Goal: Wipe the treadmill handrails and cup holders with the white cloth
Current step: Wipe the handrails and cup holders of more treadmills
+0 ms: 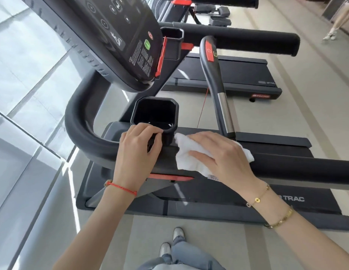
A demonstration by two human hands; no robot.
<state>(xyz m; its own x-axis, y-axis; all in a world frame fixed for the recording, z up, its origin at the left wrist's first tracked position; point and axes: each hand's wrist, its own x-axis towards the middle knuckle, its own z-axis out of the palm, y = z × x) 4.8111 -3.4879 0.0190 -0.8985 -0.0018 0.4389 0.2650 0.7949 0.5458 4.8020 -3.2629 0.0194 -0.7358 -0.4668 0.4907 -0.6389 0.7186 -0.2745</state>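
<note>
White cloth [191, 152] crumpled, soft, spread over black handrail [298, 168], under my right hand [220, 154]; fingers straight, flat, pressing cloth down. Black cup holder [156, 114] just ahead of my left hand [139, 147]; left fingers curled, gripping holder's near rim and side

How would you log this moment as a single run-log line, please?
left hand: grips cup holder | right hand: presses white cloth on handrail | stage: wiping beside holder
</note>
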